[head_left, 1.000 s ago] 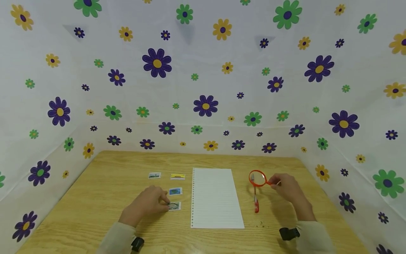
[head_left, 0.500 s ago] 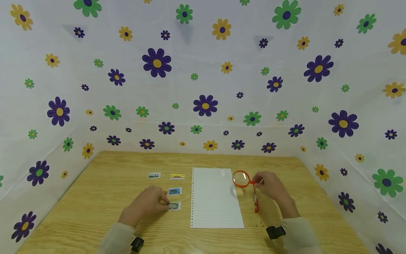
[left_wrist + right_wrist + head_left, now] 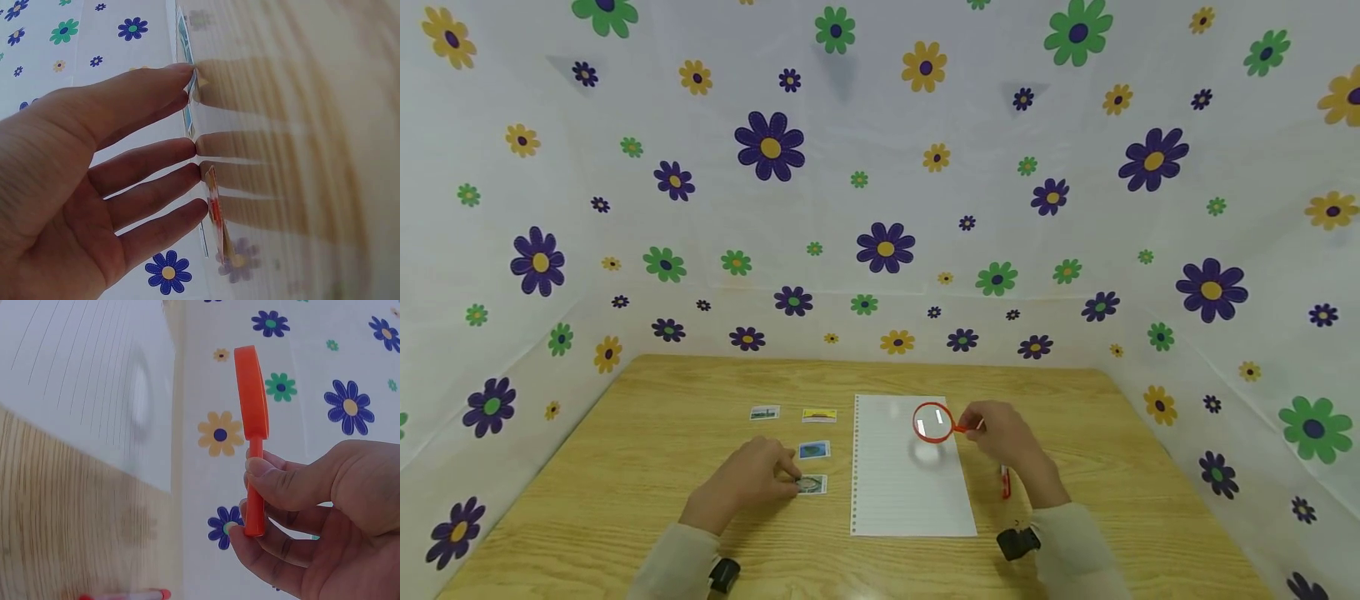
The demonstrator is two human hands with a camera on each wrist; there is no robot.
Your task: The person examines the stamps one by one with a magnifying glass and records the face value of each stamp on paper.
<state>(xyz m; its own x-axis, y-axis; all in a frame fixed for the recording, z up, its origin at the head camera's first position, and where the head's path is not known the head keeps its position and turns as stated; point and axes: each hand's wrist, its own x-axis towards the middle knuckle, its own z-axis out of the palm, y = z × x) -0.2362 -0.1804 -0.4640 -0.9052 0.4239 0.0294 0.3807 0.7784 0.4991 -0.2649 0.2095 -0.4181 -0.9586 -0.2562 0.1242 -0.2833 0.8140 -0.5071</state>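
In my right hand (image 3: 1003, 433) is a red-rimmed magnifying glass (image 3: 933, 422), pinched by its handle between thumb and fingers. Its lens hovers above the right part of a lined, hole-punched paper sheet (image 3: 902, 492). The right wrist view shows the magnifying glass (image 3: 252, 394) edge-on, raised off the table. My left hand (image 3: 752, 475) rests on the table with extended fingers, the fingertips touching the left edge of the nearest stamp-like picture (image 3: 815, 484). Behind it lie a blue stamp-like picture (image 3: 814, 450), a yellow one (image 3: 819, 416) and a grey one (image 3: 765, 412).
A slim red-and-white pen (image 3: 1006, 483) lies right of the sheet, partly hidden by the right hand. Small dark crumbs lie by the right wrist. A flower-patterned white cloth (image 3: 820, 192) encloses the wooden table (image 3: 700, 400) at the back and sides.
My right hand has carried the magnifying glass leftward, from above the pen to above the paper sheet. The left hand has stayed at the nearest stamp-like picture.
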